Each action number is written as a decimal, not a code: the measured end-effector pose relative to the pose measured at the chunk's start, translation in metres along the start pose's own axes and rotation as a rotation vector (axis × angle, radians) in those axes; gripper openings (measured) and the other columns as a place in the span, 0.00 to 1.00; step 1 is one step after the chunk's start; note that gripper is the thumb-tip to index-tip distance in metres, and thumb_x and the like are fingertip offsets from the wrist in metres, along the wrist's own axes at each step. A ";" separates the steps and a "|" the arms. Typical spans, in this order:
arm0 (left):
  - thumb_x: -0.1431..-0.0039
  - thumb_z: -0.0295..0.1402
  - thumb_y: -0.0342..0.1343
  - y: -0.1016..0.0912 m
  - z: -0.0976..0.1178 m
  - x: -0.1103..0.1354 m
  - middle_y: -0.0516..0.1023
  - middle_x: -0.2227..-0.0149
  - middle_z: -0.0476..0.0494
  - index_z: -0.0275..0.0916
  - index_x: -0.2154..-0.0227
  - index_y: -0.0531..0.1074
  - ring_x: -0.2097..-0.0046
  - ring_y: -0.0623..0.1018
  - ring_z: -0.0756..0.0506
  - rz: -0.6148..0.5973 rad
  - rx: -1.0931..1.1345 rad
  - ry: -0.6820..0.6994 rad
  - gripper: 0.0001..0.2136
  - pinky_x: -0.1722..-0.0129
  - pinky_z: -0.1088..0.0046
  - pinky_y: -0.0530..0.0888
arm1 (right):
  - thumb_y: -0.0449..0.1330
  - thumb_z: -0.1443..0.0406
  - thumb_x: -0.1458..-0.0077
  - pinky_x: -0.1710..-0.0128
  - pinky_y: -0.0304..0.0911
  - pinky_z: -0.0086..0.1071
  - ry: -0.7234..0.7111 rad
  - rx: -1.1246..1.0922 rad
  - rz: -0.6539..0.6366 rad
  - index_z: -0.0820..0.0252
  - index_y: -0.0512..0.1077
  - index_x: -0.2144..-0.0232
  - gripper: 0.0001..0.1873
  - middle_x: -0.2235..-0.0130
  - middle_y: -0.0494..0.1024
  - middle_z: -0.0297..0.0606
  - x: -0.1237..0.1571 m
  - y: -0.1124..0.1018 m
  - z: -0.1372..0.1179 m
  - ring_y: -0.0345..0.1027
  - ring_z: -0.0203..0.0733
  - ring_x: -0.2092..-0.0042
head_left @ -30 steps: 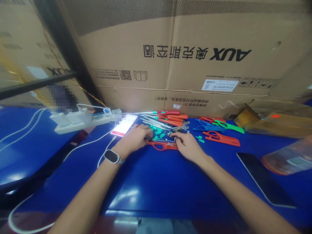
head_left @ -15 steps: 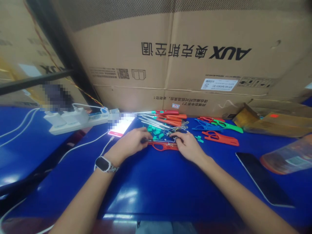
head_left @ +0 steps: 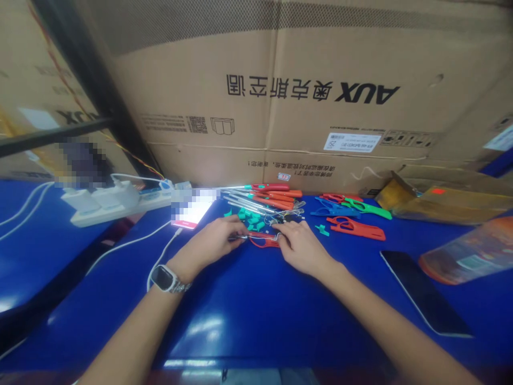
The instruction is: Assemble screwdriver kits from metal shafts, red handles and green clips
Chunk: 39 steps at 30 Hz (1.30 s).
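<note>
Head view: over there the red-orange casing (head_left: 272,243) lies between the hands, twelve o'clock on the blue table (head_left: 224,326). The left hand (head_left: 204,245) pinches a slim metal rod (head_left: 233,237); the right hand (head_left: 308,247) touches the casing, its grip I can't tell. Green pieces (head_left: 253,218) sit toward eleven.

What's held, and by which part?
The left hand pinches a thin silvery metallic piece, part unclear. The right hand is at the right end of the red-orange plastic shell, grip hidden.

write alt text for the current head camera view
A person's left hand and right hand flank a red plastic casing on a blue table, with small green pieces just beyond and a large printed cardboard panel behind.
</note>
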<state>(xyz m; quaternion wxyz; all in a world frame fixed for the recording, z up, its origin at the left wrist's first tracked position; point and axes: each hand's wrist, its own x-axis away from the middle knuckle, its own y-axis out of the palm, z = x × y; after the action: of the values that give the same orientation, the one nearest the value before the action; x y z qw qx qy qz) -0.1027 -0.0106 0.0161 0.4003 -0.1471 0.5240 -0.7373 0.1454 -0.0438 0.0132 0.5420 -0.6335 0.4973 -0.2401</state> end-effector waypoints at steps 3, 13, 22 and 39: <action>0.36 0.30 0.55 0.000 0.000 -0.001 0.74 0.58 0.46 0.43 0.58 0.76 0.60 0.76 0.47 0.007 -0.013 0.013 0.07 0.58 0.71 0.72 | 0.48 0.67 0.35 0.55 0.55 0.41 -0.038 0.116 -0.014 0.63 0.71 0.44 0.22 0.56 0.77 0.47 0.005 -0.002 0.002 0.66 0.49 0.54; 0.34 0.31 0.52 0.003 -0.002 -0.006 0.74 0.59 0.44 0.43 0.57 0.76 0.60 0.76 0.46 -0.007 -0.090 0.032 0.09 0.58 0.69 0.73 | 0.47 0.63 0.33 0.62 0.51 0.40 -0.153 0.231 -0.032 0.63 0.66 0.39 0.24 0.59 0.70 0.48 0.011 0.002 0.005 0.60 0.49 0.58; 0.35 0.31 0.53 0.004 -0.002 -0.008 0.75 0.60 0.43 0.42 0.58 0.77 0.60 0.76 0.44 -0.018 -0.101 0.022 0.09 0.58 0.67 0.72 | 0.58 0.65 0.39 0.56 0.52 0.39 -0.107 -0.031 0.045 0.56 0.73 0.56 0.09 0.60 0.74 0.39 0.025 -0.010 0.024 0.65 0.45 0.56; 0.39 0.36 0.59 0.018 0.034 -0.031 0.76 0.58 0.44 0.41 0.57 0.75 0.56 0.75 0.42 -0.041 -0.047 0.131 0.09 0.57 0.65 0.72 | 0.59 0.66 0.37 0.57 0.50 0.38 -0.200 -0.055 0.080 0.59 0.76 0.64 0.06 0.65 0.80 0.36 0.007 0.001 0.021 0.67 0.42 0.59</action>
<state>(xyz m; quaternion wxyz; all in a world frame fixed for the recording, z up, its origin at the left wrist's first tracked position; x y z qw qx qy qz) -0.0532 -0.0120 0.0204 0.3466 -0.1186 0.5629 -0.7409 0.1659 -0.0408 0.0039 0.5806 -0.6484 0.4720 -0.1401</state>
